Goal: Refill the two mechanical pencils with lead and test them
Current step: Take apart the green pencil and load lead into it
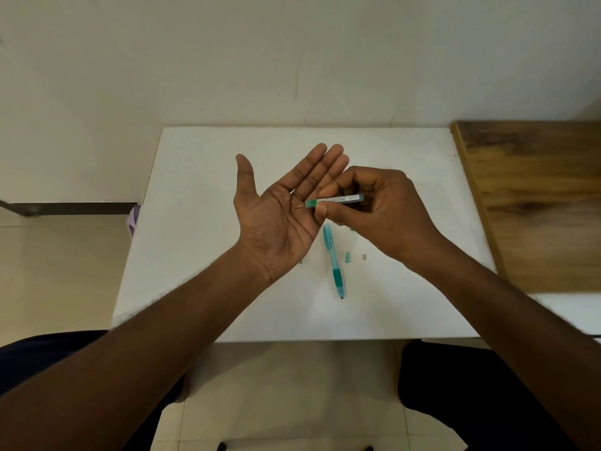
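Observation:
My left hand is held flat, palm up, above the white table. My right hand grips a slim lead tube with a green end, tilted so its mouth points at the left palm. A thin lead sticks out of the tube onto the palm. A teal mechanical pencil lies on the table below the hands, tip toward me. A small teal cap and a tiny grey piece lie to its right. A second pencil is not visible.
A wooden surface adjoins the table's right side. A pale wall stands behind the table, tiled floor to the left. My knees are under the table's near edge. Another tiny piece shows beside my left wrist.

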Motion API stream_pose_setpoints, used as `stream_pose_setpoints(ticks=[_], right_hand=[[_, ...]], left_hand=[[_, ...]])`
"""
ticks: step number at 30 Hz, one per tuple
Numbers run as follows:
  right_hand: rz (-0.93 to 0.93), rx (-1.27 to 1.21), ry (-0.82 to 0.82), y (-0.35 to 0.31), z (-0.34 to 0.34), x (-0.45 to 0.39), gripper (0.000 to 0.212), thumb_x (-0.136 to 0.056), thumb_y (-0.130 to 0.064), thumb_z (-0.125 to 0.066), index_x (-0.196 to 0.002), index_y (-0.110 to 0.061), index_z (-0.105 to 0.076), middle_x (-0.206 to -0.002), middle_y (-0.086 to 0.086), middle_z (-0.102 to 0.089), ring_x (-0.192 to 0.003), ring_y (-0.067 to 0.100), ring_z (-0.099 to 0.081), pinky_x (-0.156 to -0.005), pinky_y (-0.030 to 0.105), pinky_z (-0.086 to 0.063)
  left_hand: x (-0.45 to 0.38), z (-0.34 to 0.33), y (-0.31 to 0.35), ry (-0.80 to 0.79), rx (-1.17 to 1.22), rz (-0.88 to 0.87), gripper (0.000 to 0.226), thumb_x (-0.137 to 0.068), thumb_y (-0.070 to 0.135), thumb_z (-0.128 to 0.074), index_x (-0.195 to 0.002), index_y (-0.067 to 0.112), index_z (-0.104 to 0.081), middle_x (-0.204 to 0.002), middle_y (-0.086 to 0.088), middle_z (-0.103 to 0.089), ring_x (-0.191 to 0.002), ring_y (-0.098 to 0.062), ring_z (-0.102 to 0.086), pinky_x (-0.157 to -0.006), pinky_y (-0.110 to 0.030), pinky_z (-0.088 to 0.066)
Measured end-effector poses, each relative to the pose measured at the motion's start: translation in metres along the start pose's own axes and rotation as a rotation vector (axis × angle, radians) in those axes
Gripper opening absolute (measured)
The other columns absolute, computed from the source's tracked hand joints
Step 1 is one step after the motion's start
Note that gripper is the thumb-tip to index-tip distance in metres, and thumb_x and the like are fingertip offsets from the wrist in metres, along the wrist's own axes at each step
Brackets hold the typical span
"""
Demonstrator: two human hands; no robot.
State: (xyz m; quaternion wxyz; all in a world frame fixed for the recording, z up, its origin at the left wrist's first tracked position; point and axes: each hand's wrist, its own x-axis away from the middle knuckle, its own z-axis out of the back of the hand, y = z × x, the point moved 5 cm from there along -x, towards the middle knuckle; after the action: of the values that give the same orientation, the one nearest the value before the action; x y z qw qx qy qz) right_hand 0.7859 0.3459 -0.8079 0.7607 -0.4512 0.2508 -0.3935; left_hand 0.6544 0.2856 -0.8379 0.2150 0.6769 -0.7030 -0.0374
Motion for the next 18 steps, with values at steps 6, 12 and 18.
stream_pose_setpoints(ticks=[6,12,18], right_hand=[[-0.015,-0.096,0.011,-0.003,0.004,-0.001,0.017,-0.086,-0.032,-0.085,-0.096,-0.020,-0.079,-0.086,-0.013,-0.079,-0.077,0.012,-0.075,-0.072,0.024,-0.059],[-0.012,-0.126,0.051,-0.005,0.014,-0.004,0.016,-0.087,-0.028,-0.084,-0.098,-0.018,-0.078,-0.079,-0.006,-0.078,-0.070,0.014,-0.072,-0.071,0.026,-0.061],[-0.001,-0.142,0.076,-0.006,0.016,-0.006,0.012,-0.088,-0.025,-0.083,-0.097,-0.020,-0.078,-0.076,-0.007,-0.076,-0.068,0.011,-0.070,-0.070,0.020,-0.057]], left_hand=[[0.008,-0.001,0.009,0.309,-0.327,-0.065,0.070,-0.101,0.067,-0.045,-0.127,0.009,-0.072,-0.121,-0.010,-0.078,-0.109,-0.025,-0.075,-0.098,-0.038,-0.062],[0.018,0.013,0.020,0.471,-0.738,-0.248,0.032,-0.104,0.039,-0.060,-0.090,0.018,-0.080,-0.081,0.000,-0.074,-0.079,-0.016,-0.070,-0.078,-0.032,-0.061],[0.026,0.015,0.023,0.451,-0.812,-0.288,0.023,-0.099,0.036,-0.067,-0.093,0.019,-0.080,-0.080,0.002,-0.076,-0.077,-0.015,-0.072,-0.070,-0.029,-0.061]])
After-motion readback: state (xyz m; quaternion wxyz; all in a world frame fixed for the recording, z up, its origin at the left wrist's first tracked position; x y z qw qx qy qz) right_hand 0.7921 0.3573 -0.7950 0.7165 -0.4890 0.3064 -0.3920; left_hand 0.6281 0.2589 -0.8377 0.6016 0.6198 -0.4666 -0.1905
